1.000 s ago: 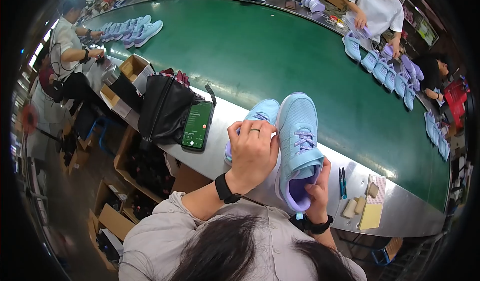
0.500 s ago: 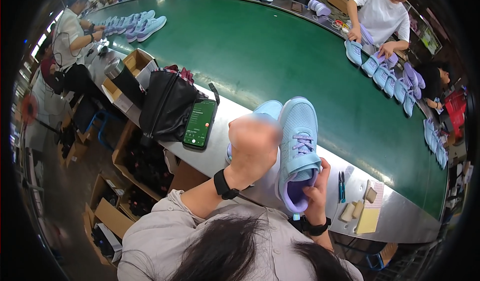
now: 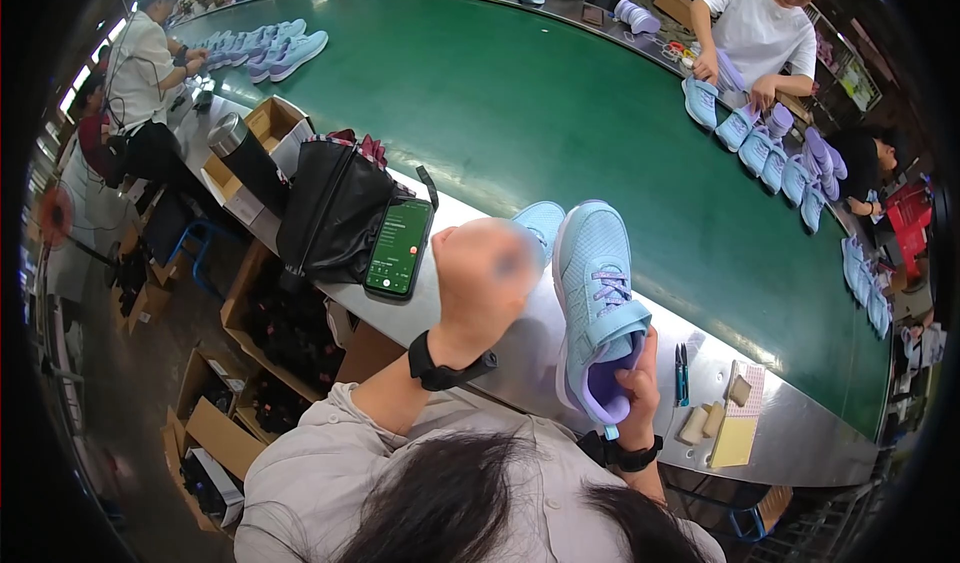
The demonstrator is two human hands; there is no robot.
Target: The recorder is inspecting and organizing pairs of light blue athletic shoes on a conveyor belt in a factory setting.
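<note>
My right hand (image 3: 638, 395) grips a light blue sneaker (image 3: 597, 275) at the heel, its thumb at the lavender-lined opening. The sneaker points away from me, with a strap across its upper and speckled lavender laces. Left of it, my left hand (image 3: 480, 281) is curled into a fist, its knuckle area smeared. Whatever that fist holds, if anything, is hidden. Behind the fist, a second light blue sneaker (image 3: 543, 221) shows only in part, mostly its toe; the two shoes lie side by side.
A phone (image 3: 398, 248), black bag (image 3: 335, 208) and dark flask (image 3: 248, 158) are on the metal ledge at left. Blue-handled snips (image 3: 682, 375) and a yellow pad (image 3: 737, 433) lie at right. Beyond runs a green belt (image 3: 480, 93) with rows of sneakers (image 3: 770, 158); co-workers stand around it.
My left hand has drawn left, away from the held sneaker, uncovering more ledge between them. The held sneaker's heel has swung slightly right, with my right hand still on it.
</note>
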